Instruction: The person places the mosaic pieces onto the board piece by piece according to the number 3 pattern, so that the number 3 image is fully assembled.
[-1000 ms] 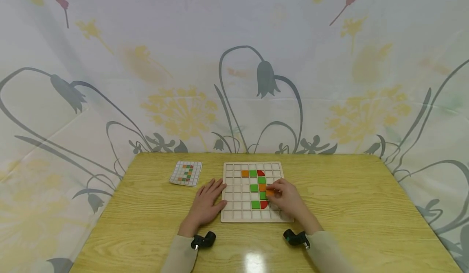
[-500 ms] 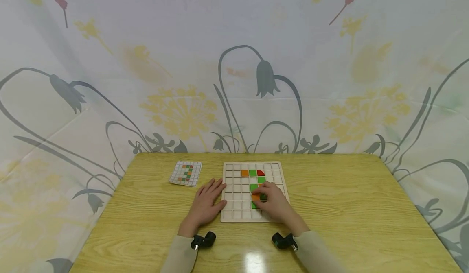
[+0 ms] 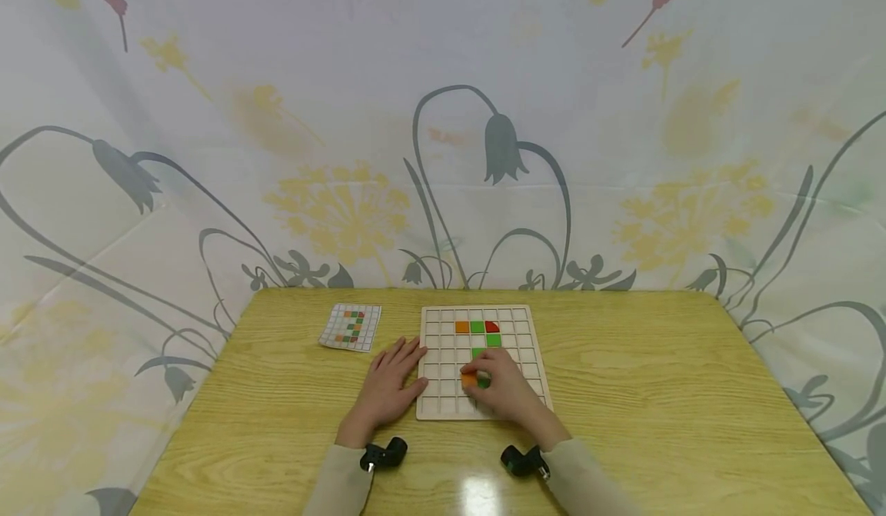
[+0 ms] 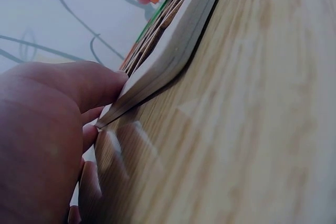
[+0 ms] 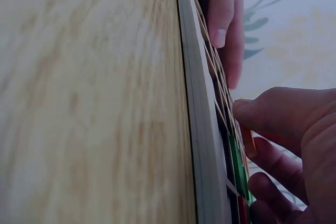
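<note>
My right hand (image 3: 511,389) pinches an orange square tile (image 3: 469,379) between thumb and fingers, low over the wooden grid board (image 3: 438,407). In the right wrist view this orange tile (image 5: 248,141) stands on edge at the grid, beside a green tile (image 5: 237,166). My left hand (image 3: 389,387) lies flat on the table with fingers extended, its fingertips and thumb touching the board's left edge. An orange tile (image 3: 462,327), a green tile (image 3: 477,327) and a red rounded tile (image 3: 492,327) sit along an upper row. The right hand hides several lower cells.
A paper card (image 3: 351,327) printed with a coloured grid pattern lies left of the board. The wooden table (image 3: 644,385) extends on both sides, with a floral curtain (image 3: 443,131) behind its far edge. Dark wrist cameras (image 3: 385,454) sit on both wrists.
My right hand has moved left across the board with the orange tile, from the right of the coloured column to a cell left of the lower green tile. The left hand stays put.
</note>
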`<action>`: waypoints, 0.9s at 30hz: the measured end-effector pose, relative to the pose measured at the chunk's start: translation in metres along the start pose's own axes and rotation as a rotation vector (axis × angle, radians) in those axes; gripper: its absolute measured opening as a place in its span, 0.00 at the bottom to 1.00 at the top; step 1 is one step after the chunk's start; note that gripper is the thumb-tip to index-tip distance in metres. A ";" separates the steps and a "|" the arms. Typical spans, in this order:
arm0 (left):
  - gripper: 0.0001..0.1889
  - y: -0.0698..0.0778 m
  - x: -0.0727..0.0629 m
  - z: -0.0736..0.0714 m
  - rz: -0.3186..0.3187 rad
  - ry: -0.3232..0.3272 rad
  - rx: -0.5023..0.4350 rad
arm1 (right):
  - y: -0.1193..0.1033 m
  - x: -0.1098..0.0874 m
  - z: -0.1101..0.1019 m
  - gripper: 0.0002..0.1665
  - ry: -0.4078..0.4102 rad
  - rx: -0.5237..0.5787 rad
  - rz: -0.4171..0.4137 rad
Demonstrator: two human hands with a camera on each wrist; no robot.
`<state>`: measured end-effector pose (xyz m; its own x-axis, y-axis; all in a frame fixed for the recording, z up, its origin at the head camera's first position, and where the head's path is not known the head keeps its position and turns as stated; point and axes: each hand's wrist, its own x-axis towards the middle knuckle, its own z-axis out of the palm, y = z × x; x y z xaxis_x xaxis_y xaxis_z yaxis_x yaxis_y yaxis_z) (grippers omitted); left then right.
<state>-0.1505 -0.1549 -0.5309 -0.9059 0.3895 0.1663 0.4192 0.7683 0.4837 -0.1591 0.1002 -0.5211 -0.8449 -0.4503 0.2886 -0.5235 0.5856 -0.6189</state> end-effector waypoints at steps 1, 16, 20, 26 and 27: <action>0.30 0.000 0.000 0.000 0.000 0.001 0.000 | 0.000 0.000 0.001 0.10 -0.005 -0.001 0.005; 0.29 0.001 -0.001 0.000 -0.006 0.000 -0.010 | 0.002 0.001 0.001 0.11 -0.105 0.056 0.060; 0.29 0.002 -0.002 0.000 -0.003 0.002 -0.007 | 0.003 0.000 -0.001 0.11 -0.112 0.056 0.039; 0.29 0.001 -0.002 0.000 -0.008 -0.001 -0.001 | 0.002 -0.001 -0.009 0.09 -0.135 0.094 0.041; 0.29 0.001 -0.002 0.000 -0.008 -0.002 0.001 | 0.003 -0.001 -0.009 0.10 -0.138 0.101 0.041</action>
<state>-0.1486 -0.1547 -0.5304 -0.9091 0.3842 0.1607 0.4118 0.7718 0.4846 -0.1609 0.1085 -0.5160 -0.8383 -0.5203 0.1628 -0.4697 0.5377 -0.7002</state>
